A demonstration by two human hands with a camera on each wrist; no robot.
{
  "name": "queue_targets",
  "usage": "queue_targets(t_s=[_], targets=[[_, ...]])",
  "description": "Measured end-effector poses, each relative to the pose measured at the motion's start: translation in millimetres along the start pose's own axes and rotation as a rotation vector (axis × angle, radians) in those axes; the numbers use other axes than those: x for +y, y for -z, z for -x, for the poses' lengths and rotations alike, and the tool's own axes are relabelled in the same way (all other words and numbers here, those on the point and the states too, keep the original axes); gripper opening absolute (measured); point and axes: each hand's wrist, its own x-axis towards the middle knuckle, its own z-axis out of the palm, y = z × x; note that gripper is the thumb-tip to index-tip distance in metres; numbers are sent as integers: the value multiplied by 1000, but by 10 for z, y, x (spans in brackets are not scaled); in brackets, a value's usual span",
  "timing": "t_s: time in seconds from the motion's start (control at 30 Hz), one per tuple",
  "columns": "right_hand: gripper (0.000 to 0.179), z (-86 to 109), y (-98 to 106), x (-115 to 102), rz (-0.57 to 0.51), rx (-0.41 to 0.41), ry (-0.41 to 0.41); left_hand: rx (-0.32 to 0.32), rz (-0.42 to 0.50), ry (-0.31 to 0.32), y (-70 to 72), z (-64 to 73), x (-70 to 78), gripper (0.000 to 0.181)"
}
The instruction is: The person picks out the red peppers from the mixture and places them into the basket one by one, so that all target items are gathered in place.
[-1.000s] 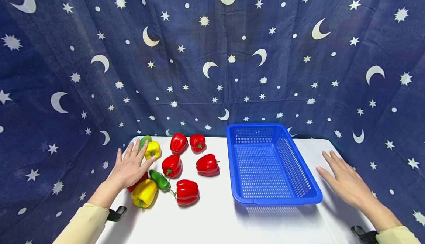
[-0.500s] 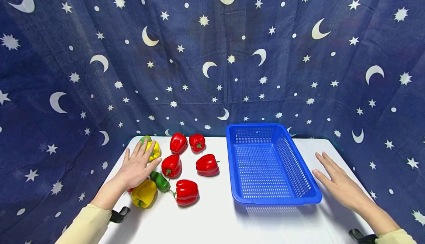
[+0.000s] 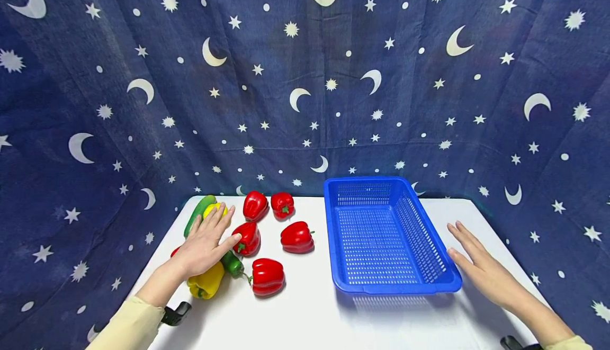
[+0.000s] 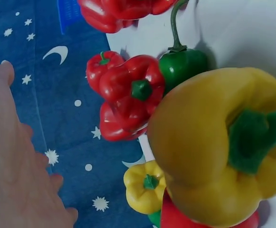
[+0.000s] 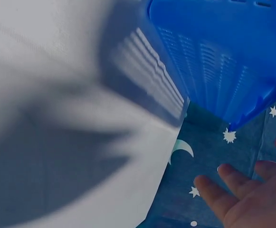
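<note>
Five red peppers: on the left half of the white table, well apart from the basket; two far, two midway, one near.
Yellow peppers: one near, one far, both partly covered by the left hand in the head view.
Green pepper: between the near yellow pepper and the near red one, stem pointing toward the red one.
Cucumber: far left, just beside the far yellow pepper.
Left hand: above the left group, fingers straight and spread, gripping nothing.
Right hand: just right of the basket, fingers extended, nothing held.
Basket: blue, on the right of the table; its walls stand between the right hand and the peppers.
Curtain: dark blue with moons and stars, beyond the table's far edge and along both sides.
Hidden: a red thing shows only as a sliver left of the left hand; its shape cannot be told there.
Cut off: both sleeves at the near edge; the basket, down to a corner in the left wrist view.
Hard to make out: whether the left hand touches any pepper; the right wrist view is blurred.
</note>
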Motion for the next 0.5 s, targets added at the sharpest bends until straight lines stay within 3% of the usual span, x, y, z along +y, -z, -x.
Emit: queue_targets(t_s=[0.3,0.5], targets=[[61,53,-60,-37,-37,3,70,-67,12,-32,-105,31,85,79],[60,110,-108,-44,-97,-9,85,-100,79,-41,-193,72,185,81]])
